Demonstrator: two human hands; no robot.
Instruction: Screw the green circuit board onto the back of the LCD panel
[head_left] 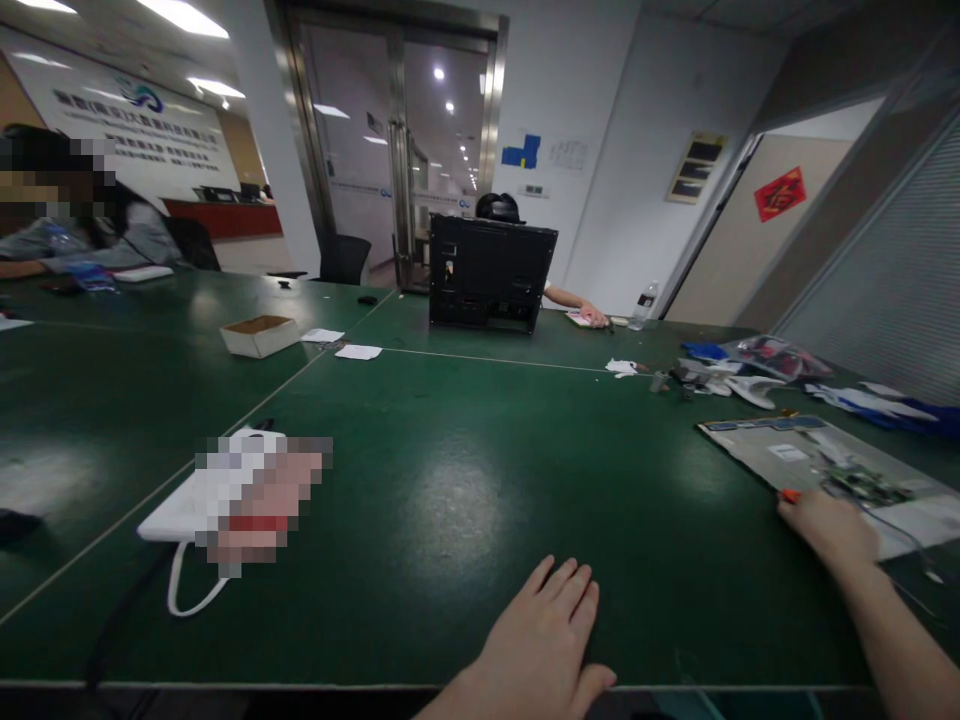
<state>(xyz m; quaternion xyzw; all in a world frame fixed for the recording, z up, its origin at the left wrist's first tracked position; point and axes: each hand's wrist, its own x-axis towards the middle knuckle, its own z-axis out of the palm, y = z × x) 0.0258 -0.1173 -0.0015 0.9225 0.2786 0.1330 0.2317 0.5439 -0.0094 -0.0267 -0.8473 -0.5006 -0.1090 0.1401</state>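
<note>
My left hand [551, 625] lies flat on the green tabletop near the front edge, fingers stretched out and slightly apart, holding nothing. At the right, my right hand [829, 530] is closed, with a small orange thing [789, 495] poking out by its fingers; most of that thing is hidden. This hand rests by the near left side of a flat grey display panel [757, 440]. A green circuit board [870, 483] lies on the panel, partly behind my hand, and a thin cable [900, 535] trails off to the right.
A black monitor housing [491, 275] stands across the table, a person behind it. Clear bags and gloves [765, 365] lie beyond the panel. A small open box [260, 336], paper slips [358, 352] and a white device [202, 490] with cables are leftward. Another person sits far left.
</note>
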